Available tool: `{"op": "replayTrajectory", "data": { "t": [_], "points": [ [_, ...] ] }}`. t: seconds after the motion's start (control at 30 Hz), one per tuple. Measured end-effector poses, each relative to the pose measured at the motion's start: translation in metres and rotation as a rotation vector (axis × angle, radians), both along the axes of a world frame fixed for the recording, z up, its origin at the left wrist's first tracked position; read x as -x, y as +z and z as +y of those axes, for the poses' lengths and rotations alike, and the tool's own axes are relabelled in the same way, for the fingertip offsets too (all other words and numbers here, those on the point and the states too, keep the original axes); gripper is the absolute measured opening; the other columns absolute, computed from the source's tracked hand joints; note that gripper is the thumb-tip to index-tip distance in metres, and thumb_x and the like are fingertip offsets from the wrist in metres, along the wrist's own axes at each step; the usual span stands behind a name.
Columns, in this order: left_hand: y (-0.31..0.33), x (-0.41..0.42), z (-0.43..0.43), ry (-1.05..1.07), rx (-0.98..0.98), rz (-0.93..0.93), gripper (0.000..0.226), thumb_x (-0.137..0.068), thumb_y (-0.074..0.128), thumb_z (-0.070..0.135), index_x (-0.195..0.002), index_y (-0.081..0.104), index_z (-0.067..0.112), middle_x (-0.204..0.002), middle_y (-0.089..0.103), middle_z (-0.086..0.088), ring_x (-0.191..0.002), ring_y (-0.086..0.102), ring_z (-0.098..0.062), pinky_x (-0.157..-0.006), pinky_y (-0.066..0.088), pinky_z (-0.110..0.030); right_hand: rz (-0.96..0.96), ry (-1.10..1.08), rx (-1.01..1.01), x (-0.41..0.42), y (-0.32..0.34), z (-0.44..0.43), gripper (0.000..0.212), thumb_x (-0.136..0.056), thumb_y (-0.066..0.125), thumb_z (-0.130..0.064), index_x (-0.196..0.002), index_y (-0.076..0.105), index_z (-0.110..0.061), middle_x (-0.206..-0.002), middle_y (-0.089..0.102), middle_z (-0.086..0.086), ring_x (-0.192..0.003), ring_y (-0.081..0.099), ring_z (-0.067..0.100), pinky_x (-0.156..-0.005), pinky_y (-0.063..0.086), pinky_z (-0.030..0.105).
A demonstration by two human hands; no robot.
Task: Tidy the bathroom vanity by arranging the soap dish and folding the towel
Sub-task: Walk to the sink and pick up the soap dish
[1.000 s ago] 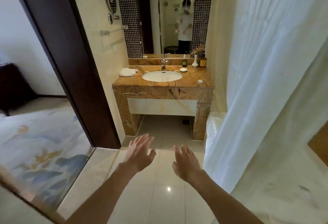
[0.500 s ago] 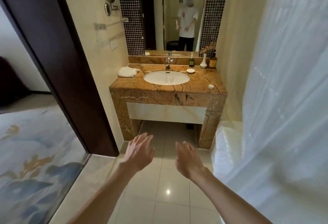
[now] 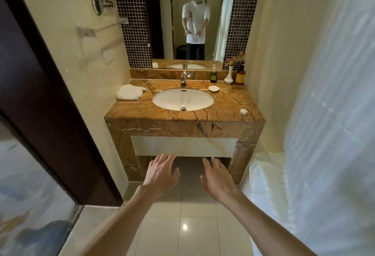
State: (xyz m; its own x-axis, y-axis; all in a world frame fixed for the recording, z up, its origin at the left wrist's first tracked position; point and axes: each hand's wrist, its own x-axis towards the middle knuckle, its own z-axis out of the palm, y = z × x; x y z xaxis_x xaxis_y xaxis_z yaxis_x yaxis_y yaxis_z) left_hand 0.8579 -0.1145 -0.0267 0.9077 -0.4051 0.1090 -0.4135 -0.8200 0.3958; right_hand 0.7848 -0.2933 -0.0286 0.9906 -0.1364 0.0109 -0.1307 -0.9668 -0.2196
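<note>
A brown marble vanity (image 3: 223, 111) with an oval white basin (image 3: 183, 99) stands ahead of me. A rumpled white towel (image 3: 129, 92) lies on its back left corner. A small white soap dish (image 3: 213, 88) sits behind the basin on the right, and a small white round piece (image 3: 243, 111) rests near the front right edge. My left hand (image 3: 161, 173) and my right hand (image 3: 218, 178) are held out empty with fingers spread, low in front of the vanity and well short of the countertop.
A tap (image 3: 183, 78), a dark bottle (image 3: 213, 76), a white vase with flowers (image 3: 229, 75) and an amber bottle (image 3: 240, 76) line the back ledge under the mirror (image 3: 194, 12). A dark door frame (image 3: 50, 113) is on the left, a white shower curtain (image 3: 328, 113) on the right.
I have walked closer to the vanity, which now fills more of the view. Both hands stay open and empty in front of me.
</note>
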Motion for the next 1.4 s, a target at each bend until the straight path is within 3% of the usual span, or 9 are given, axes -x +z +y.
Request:
{"op": "replayTrajectory", "data": {
  "t": [0.27,0.53,0.77,0.9,1.4],
  "points": [
    [-0.021,-0.121,-0.056,-0.058,-0.032,-0.025,0.054,-0.086,0.048,0.039,-0.136,0.041,0.021,-0.145,0.045,-0.006,-0.133,0.039,-0.025,-0.111,0.030,-0.043,0.001,-0.047,-0.008,-0.110,-0.015,-0.054,0.049,-0.096,0.049,-0.027,-0.140,0.035,-0.011,-0.136,0.046,0.015,-0.125,0.043,0.030,-0.107,0.036,0.038],
    [-0.016,-0.243,-0.113,-0.035,-0.102,-0.038,0.058,-0.088,0.047,0.045,-0.142,0.035,0.027,-0.154,0.031,-0.001,-0.145,0.017,-0.023,-0.118,0.009,-0.048,-0.014,-0.062,-0.073,-0.236,-0.007,-0.119,0.060,-0.096,0.051,-0.026,-0.149,0.025,-0.012,-0.153,0.032,0.018,-0.142,0.027,0.032,-0.115,0.027,0.040],
    [-0.008,-0.336,-0.160,-0.054,-0.094,-0.047,0.055,-0.088,0.049,0.042,-0.140,0.037,0.029,-0.154,0.032,-0.001,-0.142,0.025,-0.023,-0.115,0.019,-0.047,-0.042,-0.036,-0.001,-0.317,-0.009,-0.156,0.060,-0.095,0.047,-0.030,-0.148,0.026,-0.010,-0.153,0.033,0.017,-0.141,0.030,0.030,-0.117,0.027,0.041],
    [-0.018,-0.396,-0.193,-0.081,-0.153,-0.055,0.058,-0.085,0.049,0.045,-0.140,0.038,0.028,-0.153,0.035,-0.003,-0.140,0.030,-0.025,-0.114,0.024,-0.045,-0.063,-0.034,-0.008,-0.370,-0.015,-0.185,0.051,-0.094,0.046,-0.026,-0.142,0.034,-0.015,-0.142,0.046,0.013,-0.130,0.041,0.028,-0.111,0.035,0.040],
    [-0.045,-0.595,-0.294,-0.188,-0.082,0.060,0.054,-0.090,0.044,0.042,-0.141,0.037,0.024,-0.155,0.029,-0.006,-0.142,0.024,-0.027,-0.115,0.020,-0.045,0.093,-0.115,-0.029,-0.565,-0.026,-0.269,0.054,-0.096,0.045,-0.030,-0.145,0.028,-0.016,-0.144,0.039,0.013,-0.129,0.038,0.030,-0.109,0.035,0.039]
  ]
}}
